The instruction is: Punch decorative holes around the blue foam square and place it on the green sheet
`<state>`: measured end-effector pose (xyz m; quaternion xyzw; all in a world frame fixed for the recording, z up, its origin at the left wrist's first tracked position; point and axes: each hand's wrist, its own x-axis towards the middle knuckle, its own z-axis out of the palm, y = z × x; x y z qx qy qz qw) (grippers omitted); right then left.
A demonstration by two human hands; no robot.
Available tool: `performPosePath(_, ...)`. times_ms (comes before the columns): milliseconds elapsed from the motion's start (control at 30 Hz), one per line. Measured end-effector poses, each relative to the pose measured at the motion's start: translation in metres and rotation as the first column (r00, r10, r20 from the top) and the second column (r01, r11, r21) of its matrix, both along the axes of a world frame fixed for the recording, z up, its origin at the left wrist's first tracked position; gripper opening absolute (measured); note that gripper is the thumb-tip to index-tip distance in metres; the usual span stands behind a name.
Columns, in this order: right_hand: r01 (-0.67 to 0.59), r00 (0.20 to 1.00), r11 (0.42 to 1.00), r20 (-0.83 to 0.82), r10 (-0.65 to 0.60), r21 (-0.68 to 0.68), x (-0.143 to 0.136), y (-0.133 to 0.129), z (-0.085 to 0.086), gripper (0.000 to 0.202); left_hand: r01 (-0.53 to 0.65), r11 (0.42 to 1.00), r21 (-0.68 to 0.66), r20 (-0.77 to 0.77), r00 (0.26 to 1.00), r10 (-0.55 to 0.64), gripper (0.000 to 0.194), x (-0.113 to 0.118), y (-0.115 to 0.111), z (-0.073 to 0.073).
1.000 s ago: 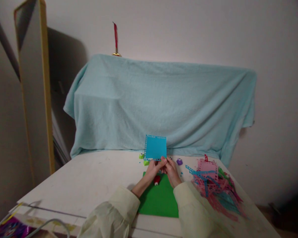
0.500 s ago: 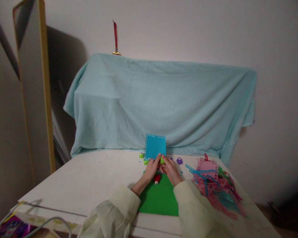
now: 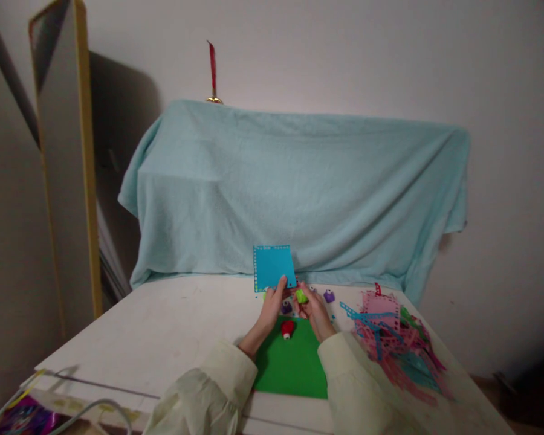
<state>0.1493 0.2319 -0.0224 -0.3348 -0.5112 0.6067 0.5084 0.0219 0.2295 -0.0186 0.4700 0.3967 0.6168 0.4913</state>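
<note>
A blue paper square (image 3: 273,266) with small holes punched along its left and top edges is held up by my left hand (image 3: 272,307), the thumb pressed on its lower right part. My right hand (image 3: 314,311) is closed round a small lime-green punch (image 3: 301,296), just right of the paper and apart from it. Below both hands lies a green sheet (image 3: 290,365) with a red punch (image 3: 287,329) on its upper part. A dark purple punch (image 3: 286,307) sits between my hands, and another purple punch (image 3: 329,295) stands to the right.
Pink, blue and green punched paper strips (image 3: 403,338) are heaped on the right of the white table (image 3: 163,326). A light blue cloth (image 3: 294,193) hangs behind. A cable (image 3: 95,402) and a shiny purple packet (image 3: 25,417) are at the lower left.
The blue paper has moved left with my left hand. My right hand has come away from its edge with the green punch, and the dark purple punch between my hands has come into view.
</note>
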Motion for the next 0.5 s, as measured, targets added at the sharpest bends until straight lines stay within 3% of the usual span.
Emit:
performPosePath(133, 0.085, 0.996, 0.996, -0.013, -0.085, -0.018, 0.01, 0.008, -0.003, 0.057, 0.064, 0.998, -0.009, 0.198, 0.978, -0.061, 0.057, 0.002, 0.004, -0.001)
performPosePath(500, -0.02, 0.999, 0.999, 0.045, 0.018, 0.045, 0.001, -0.001, 0.004, 0.047, 0.033, 0.999, -0.008, 0.123, 0.992, -0.032, 0.062, 0.001, 0.004, -0.006)
